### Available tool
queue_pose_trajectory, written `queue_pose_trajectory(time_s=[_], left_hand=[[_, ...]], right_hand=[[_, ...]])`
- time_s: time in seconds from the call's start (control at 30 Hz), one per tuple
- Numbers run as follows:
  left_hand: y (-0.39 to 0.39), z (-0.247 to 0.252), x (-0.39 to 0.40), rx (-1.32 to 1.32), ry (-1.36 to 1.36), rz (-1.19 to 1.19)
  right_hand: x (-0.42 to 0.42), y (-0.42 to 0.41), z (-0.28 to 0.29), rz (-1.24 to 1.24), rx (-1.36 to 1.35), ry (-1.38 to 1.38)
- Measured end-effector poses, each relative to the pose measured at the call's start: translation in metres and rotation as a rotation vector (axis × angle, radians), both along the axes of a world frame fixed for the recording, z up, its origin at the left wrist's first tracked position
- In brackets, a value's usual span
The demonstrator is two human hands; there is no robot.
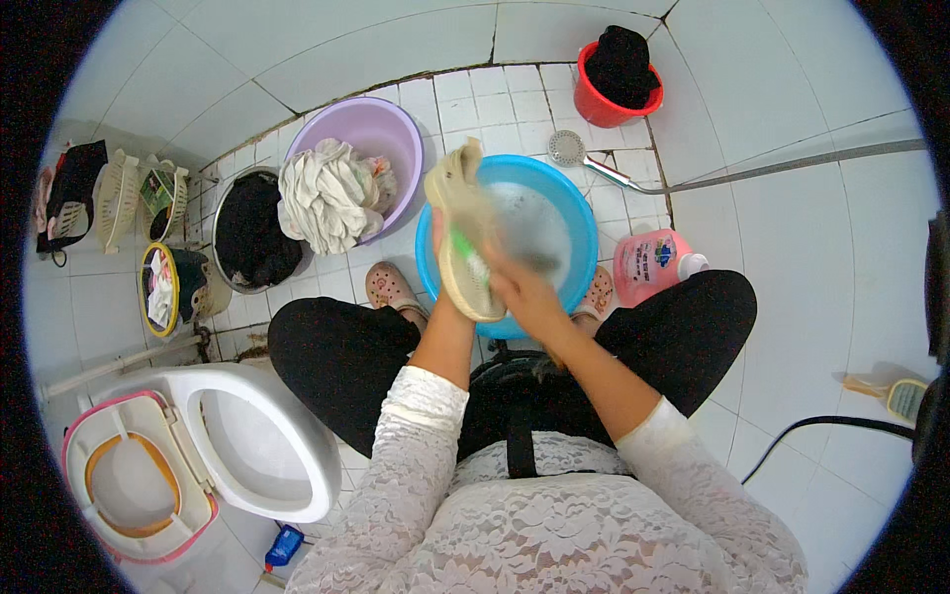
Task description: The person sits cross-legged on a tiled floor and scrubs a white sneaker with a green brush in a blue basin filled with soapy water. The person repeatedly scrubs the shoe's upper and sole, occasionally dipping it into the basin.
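A cream-coloured shoe is held up over the left part of a blue plastic basin, its toe toward me. My left hand grips it from beneath and the side, mostly hidden behind it. Against the shoe, my right hand is closed round a scrub brush with green and white parts; motion blurs the brush and the fingers. Soapy, greyish water fills the basin, with a dark blurred shape in it beside my right hand.
Around the basin are a purple basin with white cloths, a metal basin with dark cloth, a red bucket, a shower head and a pink detergent bottle. A toilet stands at lower left. My knees flank the blue basin.
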State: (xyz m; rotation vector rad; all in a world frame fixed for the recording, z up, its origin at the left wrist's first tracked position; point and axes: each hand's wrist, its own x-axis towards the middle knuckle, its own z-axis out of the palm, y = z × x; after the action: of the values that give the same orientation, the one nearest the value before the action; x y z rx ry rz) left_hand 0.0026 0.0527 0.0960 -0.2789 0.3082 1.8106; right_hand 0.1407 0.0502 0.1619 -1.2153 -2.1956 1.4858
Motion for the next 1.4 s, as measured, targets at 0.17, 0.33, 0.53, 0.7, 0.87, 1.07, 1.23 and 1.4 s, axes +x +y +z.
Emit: queue_pose_trajectory(time_s=[0.17, 0.33, 0.53, 0.7, 0.87, 1.07, 1.23, 1.4], left_hand=[[-0.004, -0.007, -0.007, 0.047, 0.121, 0.012], [0.007, -0.013, -0.002, -0.085, 0.097, -0.045], [0.010, -0.013, -0.017, 0.054, 0.213, -0.047], [0.021, -0.030, 0.000, -0.095, 0.153, 0.018], [0.009, -0.042, -0.028, -0.025, 0.180, 0.036], [0.006, -0.033, -0.002, -0.415, 0.262, -0.129], [0.001, -0.060, -0.007, -0.358, 0.149, -0.190], [-0.010, -0.080, -0.018, -0.362, 0.160, -0.210]], right_hand=[[0.011, -0.012, -0.013, 0.012, -0.052, 0.171], [-0.003, 0.006, -0.023, -0.056, -0.083, 0.071], [0.015, -0.005, -0.017, 0.037, -0.074, 0.202], [-0.018, 0.047, -0.023, 0.027, -0.212, -0.248], [0.026, 0.003, -0.023, 0.169, 0.084, 0.286], [0.041, 0.090, -0.134, -0.119, -0.021, -0.447], [0.041, 0.106, -0.233, -0.264, -0.061, -0.688], [0.035, 0.067, -0.170, -0.400, -0.941, 0.031]])
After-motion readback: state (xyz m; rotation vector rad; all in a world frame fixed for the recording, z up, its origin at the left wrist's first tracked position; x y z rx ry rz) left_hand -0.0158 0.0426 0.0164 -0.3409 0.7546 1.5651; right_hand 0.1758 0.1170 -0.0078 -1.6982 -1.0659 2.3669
